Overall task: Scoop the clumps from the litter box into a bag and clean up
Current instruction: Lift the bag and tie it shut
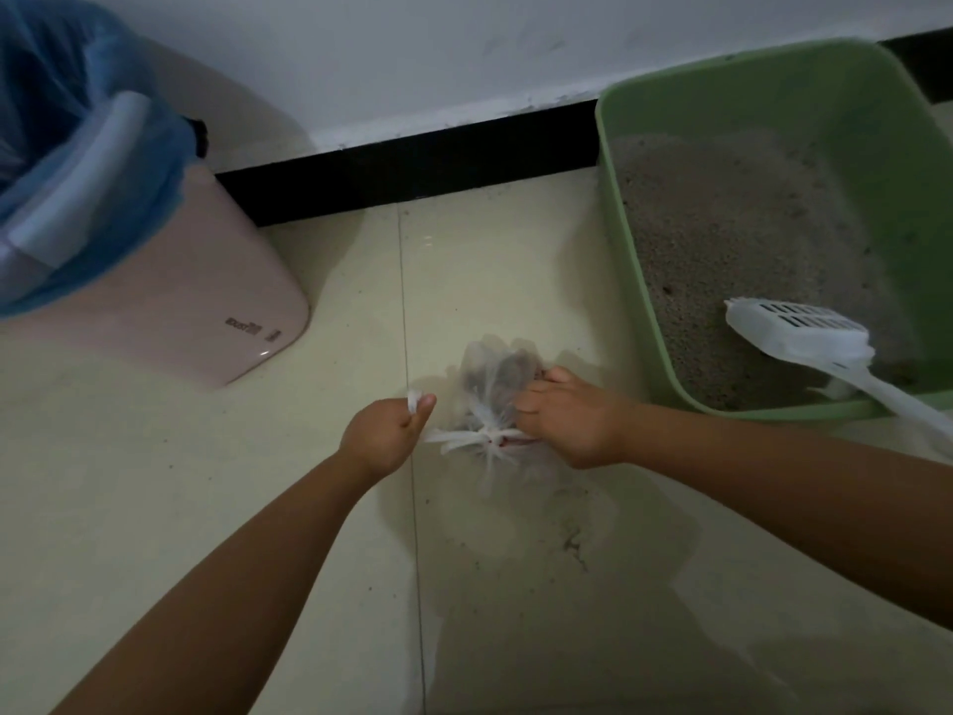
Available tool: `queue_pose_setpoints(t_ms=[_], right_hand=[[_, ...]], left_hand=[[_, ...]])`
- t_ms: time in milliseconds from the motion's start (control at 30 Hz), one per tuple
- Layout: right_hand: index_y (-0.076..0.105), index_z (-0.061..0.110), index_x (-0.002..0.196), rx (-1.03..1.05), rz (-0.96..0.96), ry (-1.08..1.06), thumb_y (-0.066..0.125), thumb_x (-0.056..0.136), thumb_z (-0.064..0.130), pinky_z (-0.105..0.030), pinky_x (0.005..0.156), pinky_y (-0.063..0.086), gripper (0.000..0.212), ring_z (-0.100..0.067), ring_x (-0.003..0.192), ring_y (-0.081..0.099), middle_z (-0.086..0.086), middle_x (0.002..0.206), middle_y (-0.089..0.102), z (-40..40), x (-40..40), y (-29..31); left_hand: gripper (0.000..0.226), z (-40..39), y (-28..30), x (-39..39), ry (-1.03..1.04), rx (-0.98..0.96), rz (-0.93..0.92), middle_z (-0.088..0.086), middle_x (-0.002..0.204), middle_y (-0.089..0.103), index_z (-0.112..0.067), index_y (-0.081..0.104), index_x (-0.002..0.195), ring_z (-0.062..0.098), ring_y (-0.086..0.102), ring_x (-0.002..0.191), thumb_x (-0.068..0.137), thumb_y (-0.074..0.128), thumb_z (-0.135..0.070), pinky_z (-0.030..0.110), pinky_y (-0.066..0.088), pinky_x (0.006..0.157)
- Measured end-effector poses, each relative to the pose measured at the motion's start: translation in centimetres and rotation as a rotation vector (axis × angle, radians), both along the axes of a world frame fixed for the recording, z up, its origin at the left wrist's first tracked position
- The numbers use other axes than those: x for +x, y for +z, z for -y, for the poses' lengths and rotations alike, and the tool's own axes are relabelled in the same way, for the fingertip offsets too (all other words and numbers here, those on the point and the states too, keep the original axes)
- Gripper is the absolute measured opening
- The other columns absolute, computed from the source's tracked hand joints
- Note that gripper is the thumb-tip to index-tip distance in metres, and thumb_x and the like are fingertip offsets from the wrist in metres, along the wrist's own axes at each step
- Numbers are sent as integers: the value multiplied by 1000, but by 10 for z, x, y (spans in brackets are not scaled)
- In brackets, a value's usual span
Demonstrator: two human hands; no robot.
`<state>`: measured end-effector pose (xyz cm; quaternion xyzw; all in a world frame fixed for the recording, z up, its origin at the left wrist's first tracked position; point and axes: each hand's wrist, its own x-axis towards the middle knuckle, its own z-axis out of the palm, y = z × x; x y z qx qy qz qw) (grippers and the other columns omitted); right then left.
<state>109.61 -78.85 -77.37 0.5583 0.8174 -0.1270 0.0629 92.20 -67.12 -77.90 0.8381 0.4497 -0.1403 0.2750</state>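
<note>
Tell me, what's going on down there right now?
Left hand and right hand pulling bag handles tight. Scoop resting in litter box. Nothing blocking.

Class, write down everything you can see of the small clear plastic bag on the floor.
The small clear plastic bag is thin and see-through, with dark clumps showing inside. It lies on the pale tiled floor beside the green litter box. Its neck is gathered into a knot with white frills. The left hand pinches one twisted end; the right hand grips the other.
</note>
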Motion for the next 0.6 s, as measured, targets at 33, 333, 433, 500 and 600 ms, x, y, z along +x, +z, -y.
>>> queue_pose_setpoints(t_ms=[33, 333, 433, 500, 600], right_hand=[[70, 17, 78, -40, -11, -22, 82, 46, 19, -27, 77, 24, 35, -13, 80, 66, 1, 84, 67, -1, -1, 4], [44, 16, 130, -196, -26, -332, 37, 87, 57, -31, 99, 30, 59, -22, 121, 42, -6, 129, 46, 27, 6, -2], [62, 12, 110, -18, -69, -369, 50, 90, 28, -34, 85, 42, 28, -25, 104, 58, -10, 109, 62, 27, -4, -7], [69, 7, 93, 13, -141, -471, 50, 90, 18, -31, 74, 45, 22, -27, 90, 63, -13, 95, 67, 20, -3, -1], [66, 11, 79, -76, -336, -653, 46, 94, 19, -23, 63, 36, 27, -24, 84, 55, -13, 84, 60, 8, 5, 14]], left_hand=[[52, 0, 0, 2, -49, 23, -30, 14, 74, 58, -3, 56, 77, 33, 56, 88, 102, 24, -34, 32, 34, 72], [53, -1, -6, 24, -634, 371, 223, 11, 119, 62, -14, 62, 118, 39, 57, 106, 65, 69, -14, 44, 48, 83], [44, 13, 4, 44, -715, 326, -25, 0, 144, 41, -24, 44, 137, 25, 31, 134, 93, 47, -24, 34, 31, 101], [38, 11, 7, 54, -673, 374, -136, 2, 133, 50, -21, 49, 132, 23, 36, 126, 96, 39, -27, 30, 33, 95], [27, -2, 14, 59, -545, 385, -52, 4, 109, 64, -17, 64, 112, 20, 48, 105, 94, 44, -19, 26, 37, 81]])
